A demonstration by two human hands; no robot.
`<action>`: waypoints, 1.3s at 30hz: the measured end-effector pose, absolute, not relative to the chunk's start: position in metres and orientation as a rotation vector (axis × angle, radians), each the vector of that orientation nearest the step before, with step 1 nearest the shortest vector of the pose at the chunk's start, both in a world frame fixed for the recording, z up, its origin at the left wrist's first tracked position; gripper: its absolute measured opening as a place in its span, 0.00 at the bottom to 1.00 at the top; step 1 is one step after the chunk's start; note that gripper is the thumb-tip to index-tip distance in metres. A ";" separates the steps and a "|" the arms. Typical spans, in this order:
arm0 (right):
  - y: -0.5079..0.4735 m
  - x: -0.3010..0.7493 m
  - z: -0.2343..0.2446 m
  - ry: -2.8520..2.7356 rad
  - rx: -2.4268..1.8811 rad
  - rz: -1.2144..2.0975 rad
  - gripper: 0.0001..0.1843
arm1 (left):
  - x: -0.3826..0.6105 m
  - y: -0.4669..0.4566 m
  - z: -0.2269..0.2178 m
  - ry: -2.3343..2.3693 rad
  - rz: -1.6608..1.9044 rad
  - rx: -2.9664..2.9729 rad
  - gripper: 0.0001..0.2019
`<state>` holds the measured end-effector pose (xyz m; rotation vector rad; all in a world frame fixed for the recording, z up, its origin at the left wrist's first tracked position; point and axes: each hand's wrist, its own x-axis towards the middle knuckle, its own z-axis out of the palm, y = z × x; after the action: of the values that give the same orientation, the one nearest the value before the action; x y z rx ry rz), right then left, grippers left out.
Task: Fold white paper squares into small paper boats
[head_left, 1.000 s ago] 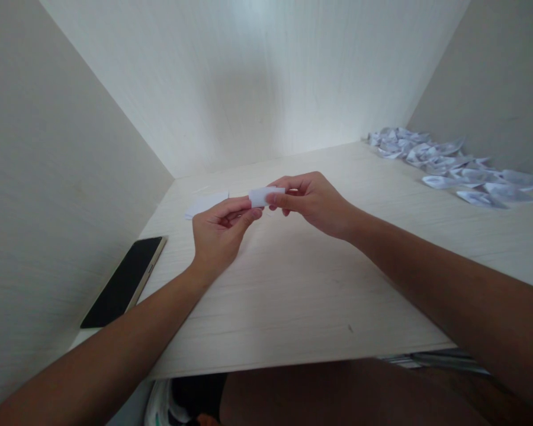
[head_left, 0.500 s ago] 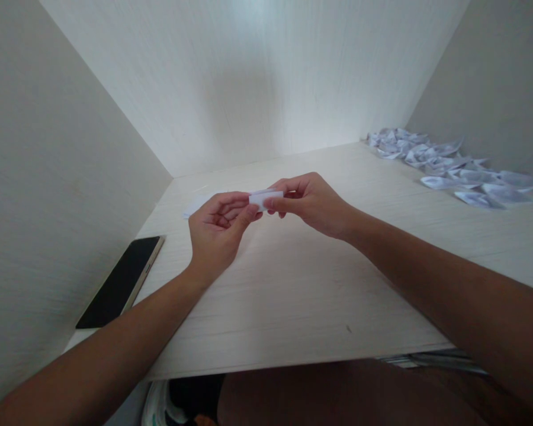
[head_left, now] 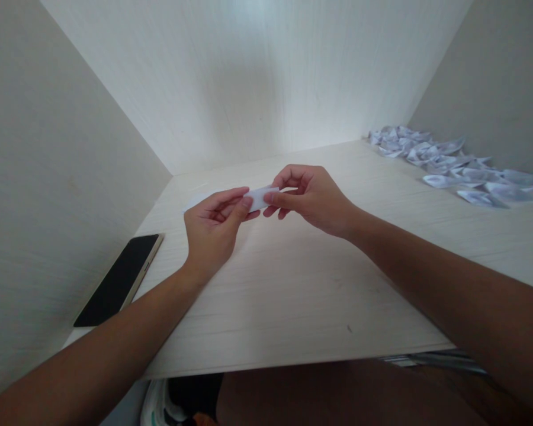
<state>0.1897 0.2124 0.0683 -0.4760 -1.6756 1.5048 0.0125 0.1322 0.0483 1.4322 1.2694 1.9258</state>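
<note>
A small folded piece of white paper (head_left: 260,197) hangs a little above the pale wooden desk (head_left: 293,284), held between both hands. My left hand (head_left: 213,228) pinches its left end with thumb and fingers. My right hand (head_left: 313,198) pinches its right end, the other fingers curled in. Behind my left hand, a few flat white paper slips (head_left: 194,203) lie on the desk, partly hidden by it.
A black phone (head_left: 119,279) lies face up at the desk's left edge beside the left wall. Several folded white paper boats (head_left: 453,163) are heaped at the back right. Walls close the desk in on the left, back and right. My legs show below the front edge.
Both hands have shifted slightly left and up with the paper still pinched between them. The paper looks narrower and more tilted than a second ago.
</note>
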 end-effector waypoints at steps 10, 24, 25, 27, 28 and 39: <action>0.210 0.186 0.067 -1.662 -0.505 1.459 0.25 | 0.011 0.132 0.049 1.327 1.897 1.438 0.15; 0.210 0.185 0.067 -1.658 -0.509 1.394 0.21 | 0.012 0.133 0.051 1.278 1.893 1.355 0.16; 0.210 0.185 0.066 -1.659 -0.503 1.391 0.21 | 0.012 0.133 0.051 1.271 1.891 1.355 0.16; 0.211 0.185 0.065 -1.656 -0.485 1.388 0.20 | 0.011 0.133 0.051 1.252 1.890 1.359 0.17; 0.211 0.185 0.065 -1.654 -0.478 1.387 0.19 | 0.011 0.133 0.051 1.248 1.887 1.362 0.18; 0.210 0.185 0.066 -1.667 -0.517 1.392 0.22 | 0.010 0.134 0.052 1.245 1.868 1.342 0.16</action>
<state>0.1853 0.2099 0.0658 -0.5171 -1.6666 1.3919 0.0099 0.1341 0.0518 1.3419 1.2446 1.8682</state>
